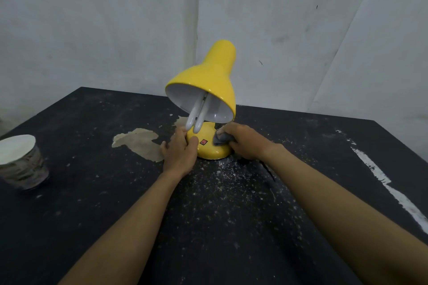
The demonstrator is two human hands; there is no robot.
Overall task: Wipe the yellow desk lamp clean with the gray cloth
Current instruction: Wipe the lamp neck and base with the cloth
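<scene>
Yellow desk lamp (209, 90) at table (92, 203) centre. Left hand (179, 151), fingers clasped on base at nine o'clock, steadying. Right hand (246, 142) at three o'clock, fingers clamping gray cloth (220, 139), rubbing base.

Open tabletop (231, 215) all round; lone cup (20, 162) far left.
</scene>
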